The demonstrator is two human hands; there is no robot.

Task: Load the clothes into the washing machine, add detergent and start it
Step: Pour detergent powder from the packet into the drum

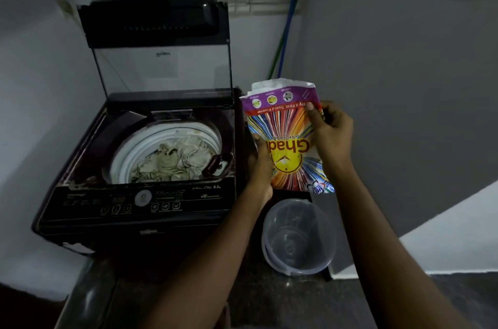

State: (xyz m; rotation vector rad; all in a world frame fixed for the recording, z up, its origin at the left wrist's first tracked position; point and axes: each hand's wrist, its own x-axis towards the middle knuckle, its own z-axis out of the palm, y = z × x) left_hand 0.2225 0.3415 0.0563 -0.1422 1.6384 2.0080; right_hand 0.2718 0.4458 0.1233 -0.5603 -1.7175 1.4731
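**Detergent packet in both hands, drum already loaded**

The right hand's (332,134) fingers (314,115) were curled and pinched the upper right part of the detergent packet (285,123). The left hand (260,164) gripped its lower left edge with the fingers wrapped behind it. The packet was held upright in the air just to the right of the washing machine (140,210). Its print was upside down to the camera and its white end pointed up. Whether that end was torn open could not be told.

Inside the machine, pale clothes (175,158) filled the drum under the raised lid (153,21). The control panel (140,200) ran along the machine's near edge. A clear plastic tub (297,237) sat on the dark tabletop (242,296) to the machine's right, below the packet. Two broom handles (288,24) leaned in the corner behind it.

Loading looked finished, and the detergent step was in hand. The next move would probably call for opening or steadying the packet's mouth, carrying it left over the drum and tipping it gently.
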